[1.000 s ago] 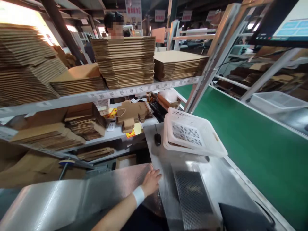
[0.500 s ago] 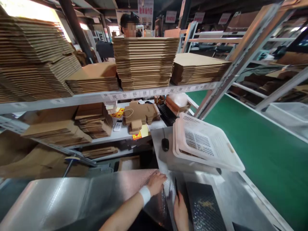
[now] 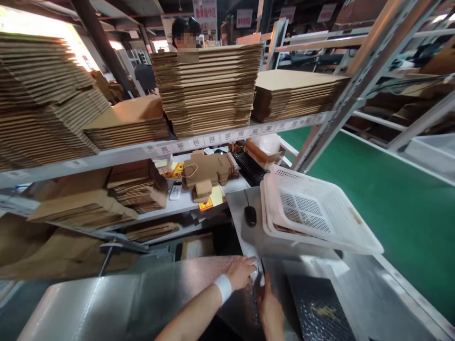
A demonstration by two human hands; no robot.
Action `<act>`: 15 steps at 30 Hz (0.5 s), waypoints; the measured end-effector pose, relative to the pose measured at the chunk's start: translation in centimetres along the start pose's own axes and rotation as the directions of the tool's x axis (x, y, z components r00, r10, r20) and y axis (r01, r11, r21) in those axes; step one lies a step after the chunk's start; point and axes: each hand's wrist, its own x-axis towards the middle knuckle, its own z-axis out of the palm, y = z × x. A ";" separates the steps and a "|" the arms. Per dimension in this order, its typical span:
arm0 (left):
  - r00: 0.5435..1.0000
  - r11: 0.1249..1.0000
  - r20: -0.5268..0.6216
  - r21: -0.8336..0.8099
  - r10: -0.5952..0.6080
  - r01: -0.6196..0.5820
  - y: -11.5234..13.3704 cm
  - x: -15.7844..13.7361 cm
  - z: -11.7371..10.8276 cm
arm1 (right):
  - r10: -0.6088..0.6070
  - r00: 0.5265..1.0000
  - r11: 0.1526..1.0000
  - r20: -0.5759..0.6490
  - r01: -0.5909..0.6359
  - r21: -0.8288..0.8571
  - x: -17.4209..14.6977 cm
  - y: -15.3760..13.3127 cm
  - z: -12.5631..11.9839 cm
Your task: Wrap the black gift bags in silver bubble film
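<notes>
Fingers (image 3: 249,271) of both hands pinch bubble wrap (image 3: 142,298); shelf labels (image 3: 209,139) unreadable.

This is looking like a packing station inside a warehouse or fulfilment hall. Metal shelving (image 3: 213,140) is running across the scene, carrying tall stacks of flattened cardboard boxes (image 3: 209,90) with small code labels stuck along the shelf edge. To the right, a green conveyor belt (image 3: 387,208) is stretching into the distance. Near it, white plastic baskets (image 3: 320,213) are sitting nested on a steel worktable (image 3: 238,208) beside a computer mouse (image 3: 250,215) and a keyboard (image 3: 249,166). Bubble wrap (image 3: 142,298) is lying spread in the near left. Hanging signs (image 3: 244,18) are showing far overhead.
</notes>
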 end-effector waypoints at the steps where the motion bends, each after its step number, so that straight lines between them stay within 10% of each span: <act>1: 1.000 1.000 0.003 0.001 0.006 -0.006 -0.1 0.1 0.0 | -0.007 1.000 1.000 0.015 0.007 -0.026 0.0 -0.4 -0.1; 15: 0.999 1.000 0.039 0.010 -0.015 0.014 -0.2 0.2 -0.4 | 0.002 1.000 1.000 0.007 -0.002 -0.026 -2.3 1.0 2.5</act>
